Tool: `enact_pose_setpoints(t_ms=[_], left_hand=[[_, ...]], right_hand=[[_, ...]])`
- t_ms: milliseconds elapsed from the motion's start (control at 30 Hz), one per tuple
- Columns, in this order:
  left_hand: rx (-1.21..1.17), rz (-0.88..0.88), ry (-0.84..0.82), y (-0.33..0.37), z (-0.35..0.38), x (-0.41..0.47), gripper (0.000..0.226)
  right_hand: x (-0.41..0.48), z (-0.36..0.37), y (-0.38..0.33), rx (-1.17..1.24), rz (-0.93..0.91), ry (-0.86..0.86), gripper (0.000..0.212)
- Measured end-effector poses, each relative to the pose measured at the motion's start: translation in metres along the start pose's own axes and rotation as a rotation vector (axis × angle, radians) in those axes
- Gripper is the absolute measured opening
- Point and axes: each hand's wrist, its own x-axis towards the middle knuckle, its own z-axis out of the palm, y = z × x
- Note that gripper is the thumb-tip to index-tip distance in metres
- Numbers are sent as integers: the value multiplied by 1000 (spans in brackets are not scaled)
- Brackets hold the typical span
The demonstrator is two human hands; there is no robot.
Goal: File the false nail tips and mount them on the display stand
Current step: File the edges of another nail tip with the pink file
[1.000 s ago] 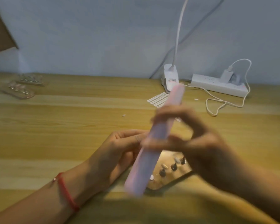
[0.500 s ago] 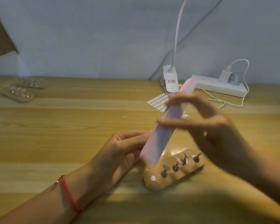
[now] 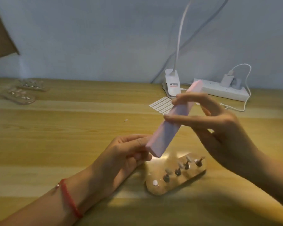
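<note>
- My right hand is gripping the pink file between thumb and fingers.
- My left hand is curling its fingertips at the file's lower end; I cannot tell what they are pinching.
- The file is slanting from lower left to upper right, above the stand on the table.
- The lamp clip label is reading as blur.

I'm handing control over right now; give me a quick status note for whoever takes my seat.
Right hand: grips the pink file, tilted above the table.
Left hand: fingers pinched at the file's lower end; what they hold is hidden.
Display stand: on the table beside the left hand; three pegs seem to carry tips, the rightmost peg looks bare.
Left: finish filing, mount the rest.
</note>
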Motion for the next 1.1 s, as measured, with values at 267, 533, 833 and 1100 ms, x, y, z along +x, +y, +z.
enact_pose_setpoints(t_ms=[267, 533, 833, 1100], left_hand=[[26, 11, -4, -1, 0, -2, 27], [52, 20, 37, 1, 2, -2, 17], [64, 21, 79, 0, 2, -3, 19], [95, 23, 81, 0, 5, -3, 18]], right_hand=[[-2, -2, 3, -15, 47, -1, 54], [-3, 3, -2, -24, 1, -8, 46], [-3, 7, -5, -14, 43, 21, 49], [-5, 3, -7, 64, 83, -30, 45]])
